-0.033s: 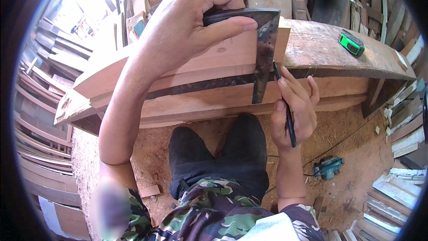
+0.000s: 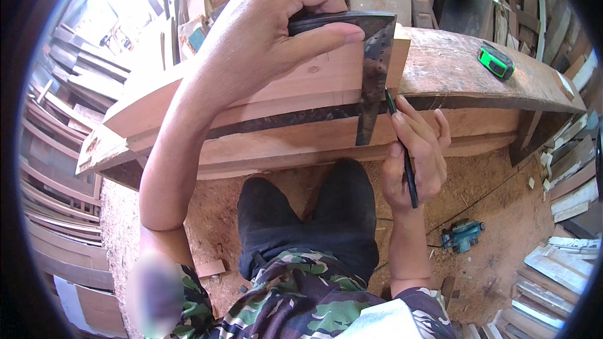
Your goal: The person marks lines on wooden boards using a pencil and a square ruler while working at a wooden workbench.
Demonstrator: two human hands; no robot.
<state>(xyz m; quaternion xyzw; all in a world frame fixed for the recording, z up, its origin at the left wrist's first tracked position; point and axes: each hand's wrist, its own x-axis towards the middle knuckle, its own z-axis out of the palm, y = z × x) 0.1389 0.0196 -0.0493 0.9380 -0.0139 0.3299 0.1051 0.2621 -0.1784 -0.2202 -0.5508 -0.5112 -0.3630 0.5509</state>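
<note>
Jutting from the grasping left hand [image 2: 267,34], a square [image 2: 376,59] lies beside a pencil [image 2: 409,174] the right hand [image 2: 424,158] pinches

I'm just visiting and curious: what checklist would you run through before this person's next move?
1. Try square held in the left hand: ok.
2. Black pencil held in the right hand, tip beside the square's right edge: ok.
3. Square's handle snug against the light wooden board: cannot tell; the left hand hides much of it.
4. Green-and-black tape measure clear of both hands: ok, lying on the right.
5. Teal power tool on the floor unplugged: cannot tell.
</note>
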